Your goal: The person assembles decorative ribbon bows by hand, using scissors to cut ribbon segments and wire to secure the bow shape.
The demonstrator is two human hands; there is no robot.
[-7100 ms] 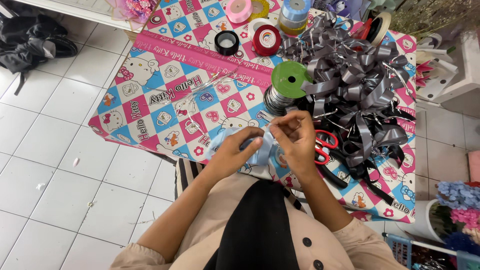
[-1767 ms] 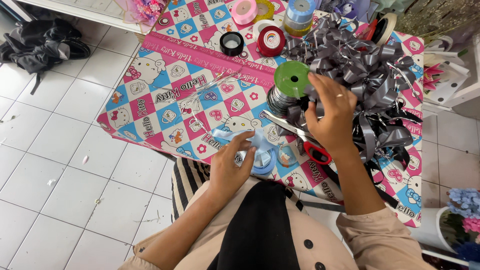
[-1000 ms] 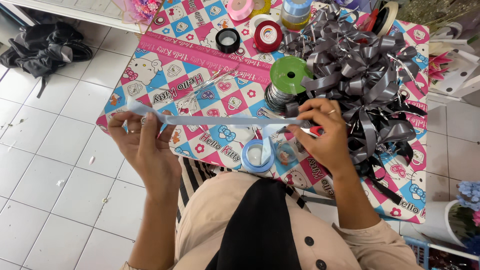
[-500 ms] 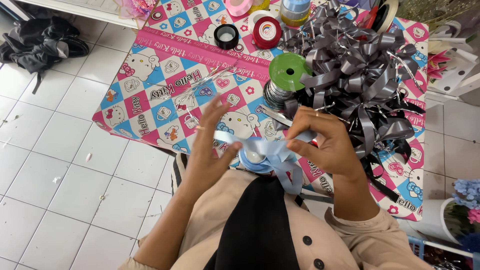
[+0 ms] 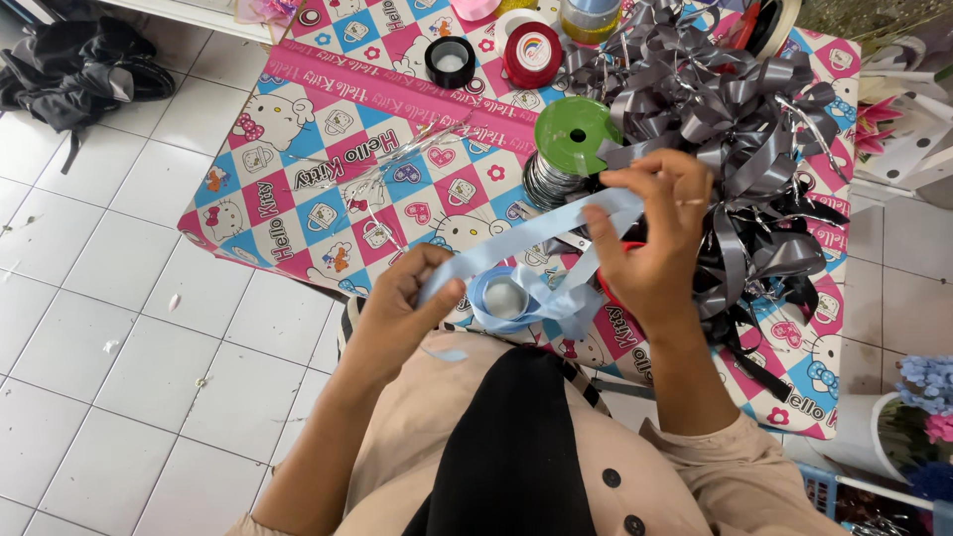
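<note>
Left hand (image 5: 402, 303): closed on the lower end of a length of pale blue satin ribbon (image 5: 526, 233), pinched between thumb and fingers, just beside the tabletop's near edge.
Right hand (image 5: 650, 233): closed on the upper end of the same ribbon, raised above the tabletop; the strip runs slanting between both hands.
Roll of pale blue ribbon (image 5: 506, 296): lying flat on the tabletop between the hands, loose loops around it.
Tabletop (image 5: 298, 149): covered in pink, blue and white chequered cartoon-print wrap.
Pile of grey ribbon bows (image 5: 735, 109): behind the right hand.
Green-topped spool (image 5: 576, 134), red tape roll (image 5: 533, 55), black tape roll (image 5: 450, 62): farther back.
</note>
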